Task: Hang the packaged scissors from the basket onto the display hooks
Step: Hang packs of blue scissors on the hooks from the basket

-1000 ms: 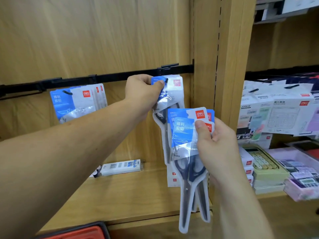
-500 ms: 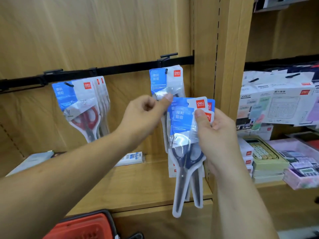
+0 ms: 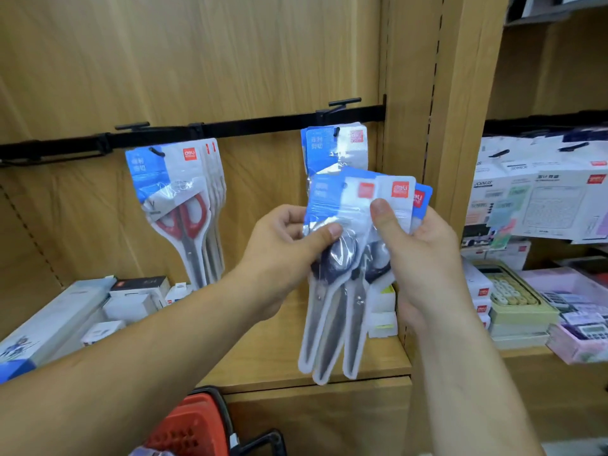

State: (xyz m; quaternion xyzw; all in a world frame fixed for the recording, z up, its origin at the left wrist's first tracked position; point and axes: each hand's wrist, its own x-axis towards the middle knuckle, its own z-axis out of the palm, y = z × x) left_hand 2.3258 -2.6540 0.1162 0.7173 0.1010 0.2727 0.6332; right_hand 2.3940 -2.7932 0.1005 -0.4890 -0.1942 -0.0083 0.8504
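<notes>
In front of the wooden display wall my right hand (image 3: 418,255) grips a fanned bunch of packaged black-handled scissors (image 3: 388,205). My left hand (image 3: 283,251) pinches the frontmost pack (image 3: 332,205) of that bunch, thumb on its clear front. Behind them a pack of the same scissors (image 3: 335,146) hangs on the right hook (image 3: 342,105) of the black rail (image 3: 256,126). Several packs of red-handled scissors (image 3: 177,199) hang from a hook farther left. The red basket (image 3: 194,426) shows at the bottom edge, below my left forearm.
Boxes of stationery (image 3: 131,297) lie on the wooden shelf under the red-handled packs. A wooden upright (image 3: 460,126) separates this bay from the right one, where boxed calculators (image 3: 543,205) hang and more calculators (image 3: 513,297) sit on a lower shelf.
My left hand has let go of the pack now hanging on the right hook, come down, and taken hold of the front pack in my right hand's bunch. The view has tilted down.
</notes>
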